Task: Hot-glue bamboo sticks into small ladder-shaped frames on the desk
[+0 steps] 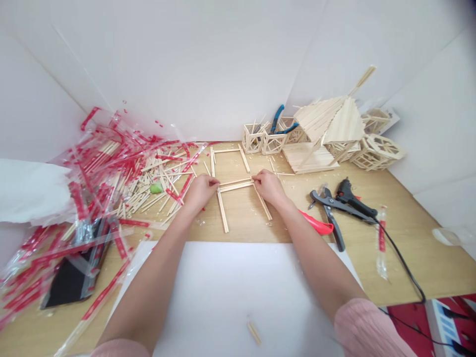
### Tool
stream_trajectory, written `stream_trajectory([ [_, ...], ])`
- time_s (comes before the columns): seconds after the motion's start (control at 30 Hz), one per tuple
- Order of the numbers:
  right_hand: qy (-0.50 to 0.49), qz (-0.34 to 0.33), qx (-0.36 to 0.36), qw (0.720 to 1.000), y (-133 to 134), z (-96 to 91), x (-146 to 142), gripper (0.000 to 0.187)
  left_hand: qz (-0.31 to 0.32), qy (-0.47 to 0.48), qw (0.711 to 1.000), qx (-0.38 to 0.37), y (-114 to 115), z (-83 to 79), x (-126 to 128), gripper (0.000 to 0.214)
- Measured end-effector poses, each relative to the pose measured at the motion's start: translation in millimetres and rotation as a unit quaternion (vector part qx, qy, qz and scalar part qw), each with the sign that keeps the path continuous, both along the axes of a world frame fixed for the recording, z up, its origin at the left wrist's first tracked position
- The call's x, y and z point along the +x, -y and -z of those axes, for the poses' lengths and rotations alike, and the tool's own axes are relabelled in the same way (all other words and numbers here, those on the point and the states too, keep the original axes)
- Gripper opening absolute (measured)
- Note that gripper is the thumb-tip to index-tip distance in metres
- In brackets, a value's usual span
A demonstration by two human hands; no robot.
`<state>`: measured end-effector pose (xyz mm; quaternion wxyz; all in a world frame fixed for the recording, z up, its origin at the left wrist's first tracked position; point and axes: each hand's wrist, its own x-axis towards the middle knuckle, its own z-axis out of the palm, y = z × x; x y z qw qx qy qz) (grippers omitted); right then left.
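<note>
Just past the white sheet (238,292), the stick frame (236,187) lies on the table (405,223), its far corners pinched between the fingertips of the left hand (203,192) and right hand (268,186). It should be light, stiff but easily snapped at the joints, so best held by those corners. Another frame (227,150) lies behind.

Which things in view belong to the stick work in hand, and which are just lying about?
In use, or likely useful:
thin stick between left hand and right hand
stick frame
loose sticks
glue gun
grey cutter

Seemingly just lying about:
red wrappers
green scrap
black flat object
</note>
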<state>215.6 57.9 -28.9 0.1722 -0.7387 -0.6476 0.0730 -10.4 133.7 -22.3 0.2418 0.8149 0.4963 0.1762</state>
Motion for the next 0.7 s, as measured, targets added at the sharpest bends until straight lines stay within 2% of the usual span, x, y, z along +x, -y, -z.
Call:
stream_trajectory([
  [0.27,0.002,0.001,0.006,1.000,0.4,0.3,0.3,0.030,-0.002,0.041,0.998,-0.049,-3.3,-2.4,-2.6,0.022],
  [0.7,0.010,0.001,0.000,1.000,1.1,-1.8,-3.0,0.030,0.007,0.030,0.999,-0.032,-3.7,-2.3,-2.6,0.019],
])
